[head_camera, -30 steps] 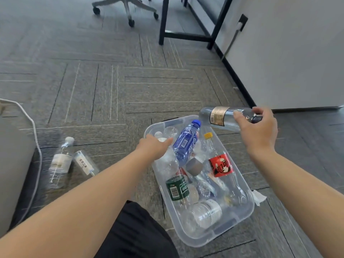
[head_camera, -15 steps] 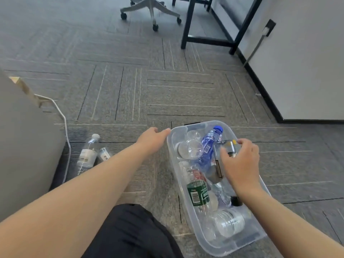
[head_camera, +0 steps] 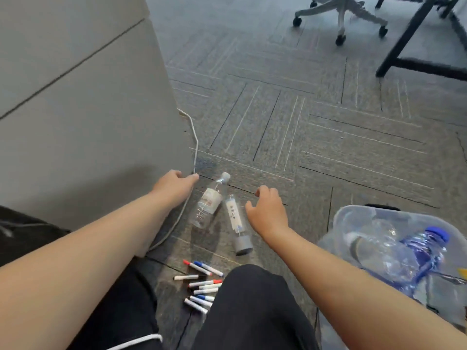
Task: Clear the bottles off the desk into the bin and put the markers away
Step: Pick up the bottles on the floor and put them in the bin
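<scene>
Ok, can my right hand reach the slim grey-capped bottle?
Probably yes: the right hand hovers open just beside the slim bottle, with only bare carpet between; the other bottle lies on its far side.

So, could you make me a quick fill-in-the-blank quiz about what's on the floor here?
Between the left hand and right hand lie ___ bottles.
The bin holds a crumpled bottle with a ___ cap.
The white cable runs beside the ___ hand.
Missing words: two; blue; left.

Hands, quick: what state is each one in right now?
Left hand: open, holding nothing, by the white cable.
Right hand: open, fingers loosely curled, holding nothing, beside the slim bottle.
</scene>
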